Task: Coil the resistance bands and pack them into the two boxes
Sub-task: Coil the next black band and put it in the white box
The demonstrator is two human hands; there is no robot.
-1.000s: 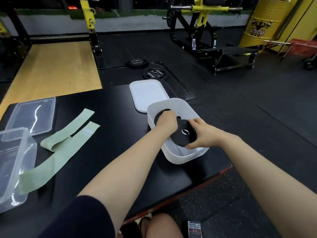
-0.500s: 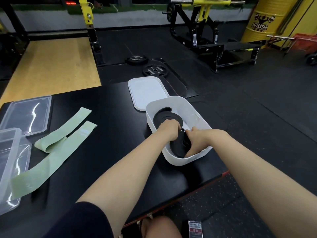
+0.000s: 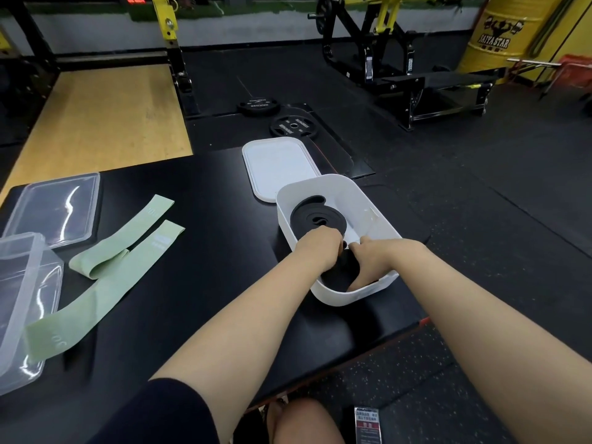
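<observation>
A white box (image 3: 381, 219) stands near the right end of the black table. One coiled black band (image 3: 315, 216) lies flat in its far half. In its near half a second black coil (image 3: 339, 277) sits low against the wall. My left hand (image 3: 320, 251) and my right hand (image 3: 371, 261) both reach into the box and hold that second coil, fingers curled round it. Two pale green bands (image 3: 105, 267) lie uncoiled on the table at the left. A clear box (image 3: 22, 283) stands at the left edge.
The white lid (image 3: 278, 168) lies just behind the white box. A clear lid (image 3: 54, 209) rests at the far left. Beyond the table, weight plates (image 3: 293, 126) lie on the floor, with a black and yellow gym machine (image 3: 400, 59) behind.
Both hands have lowered the second black coil from above the rim down into the near half of the white box.
</observation>
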